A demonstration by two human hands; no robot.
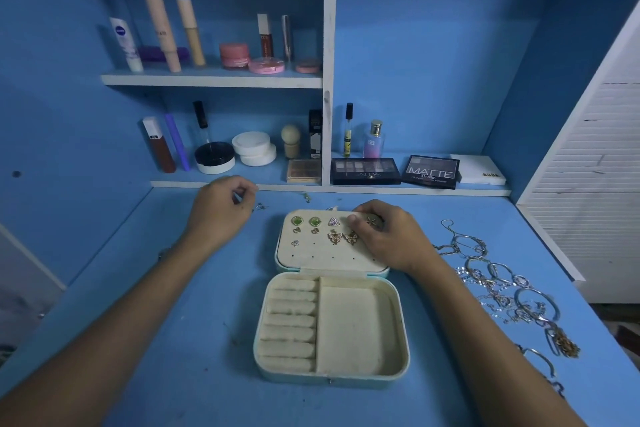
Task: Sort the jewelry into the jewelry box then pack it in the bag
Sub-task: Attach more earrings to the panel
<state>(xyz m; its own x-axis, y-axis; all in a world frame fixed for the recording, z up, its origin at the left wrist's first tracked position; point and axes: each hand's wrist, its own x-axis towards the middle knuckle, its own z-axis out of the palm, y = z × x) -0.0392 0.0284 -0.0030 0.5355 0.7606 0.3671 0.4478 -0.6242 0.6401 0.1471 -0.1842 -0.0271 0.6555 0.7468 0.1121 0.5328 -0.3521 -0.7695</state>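
An open jewelry box point(330, 374) lies in the middle of the blue desk, its cream lid panel point(322, 255) folded back and studded with several earrings, among them two green ones point(306, 220) and two butterfly ones point(343, 237). My right hand point(388, 236) rests on the lid's far right corner and pinches a round flower-shaped earring point(372, 221) against the panel. My left hand point(221, 211) hovers left of the box, fingers curled, pinching a small thin piece point(238, 198). Loose small earrings point(259, 207) lie near it. No bag is in view.
A pile of silver and gold chains, bangles and rings point(502, 288) spreads along the desk's right side. Cosmetics fill two shelves behind, with eyeshadow palettes point(365, 171) on the lower ledge. A white slatted panel point(595, 184) bounds the right edge.
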